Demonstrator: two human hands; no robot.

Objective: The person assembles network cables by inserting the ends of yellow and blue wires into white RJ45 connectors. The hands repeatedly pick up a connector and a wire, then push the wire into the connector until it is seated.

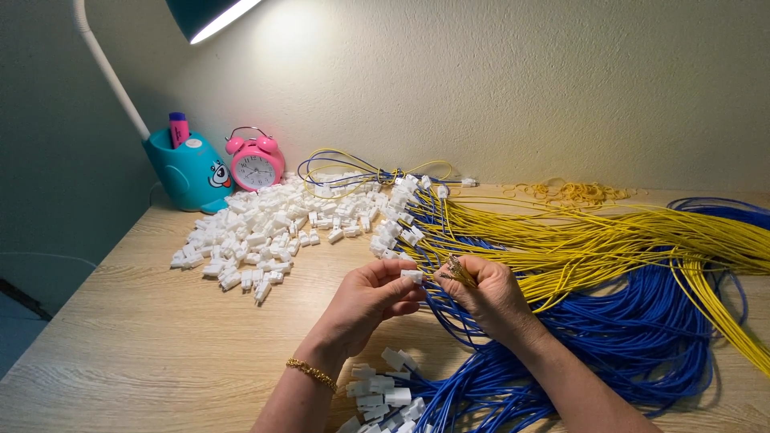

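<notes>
My left hand (pixel 367 303) pinches a small white plastic connector (pixel 412 276) between thumb and fingers. My right hand (pixel 491 295) sits just to its right, holding a bunch of yellow wire ends with metal terminals (pixel 459 271) close to the connector. Both hands hover over blue wires (pixel 626 337) near the middle of the wooden desk (pixel 144 337). A gold bracelet (pixel 311 374) circles my left wrist.
A heap of loose white connectors (pixel 265 232) lies at the left. Yellow wires (pixel 609 236) fan to the right, fitted with connectors (pixel 401 216) at their ends. Finished connectors (pixel 381 393) lie below. A teal lamp base (pixel 186 170), pink alarm clock (pixel 256 160) and rubber bands (pixel 573 191) stand at the back.
</notes>
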